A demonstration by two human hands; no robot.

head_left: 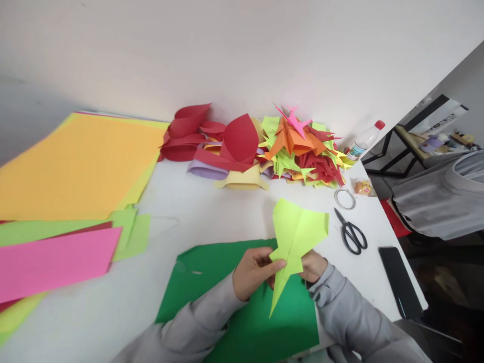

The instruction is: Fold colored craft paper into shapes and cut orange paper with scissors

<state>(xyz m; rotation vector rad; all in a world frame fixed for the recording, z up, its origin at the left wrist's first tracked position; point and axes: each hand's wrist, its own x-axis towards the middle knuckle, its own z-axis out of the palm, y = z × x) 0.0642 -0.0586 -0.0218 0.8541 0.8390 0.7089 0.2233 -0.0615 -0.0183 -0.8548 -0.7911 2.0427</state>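
My left hand (252,271) and my right hand (312,266) both pinch a folded lime-green paper shape (295,237), holding it upright above a dark green sheet (223,292) on the white table (212,212). The shape has a wide winged top and a long pointed tail hanging down between my hands. My left fingers close on its middle from the left; my right hand grips it from behind on the right, partly hidden by the paper. Grey sleeves cover both wrists.
A pile of folded paper figures (264,146) in red, orange, yellow and green lies at the back. Large orange (75,161), pink (53,262) and green sheets cover the left. Scissors (351,233), a tape ring (344,198), a bottle (365,139) and a black phone (400,281) lie to the right.
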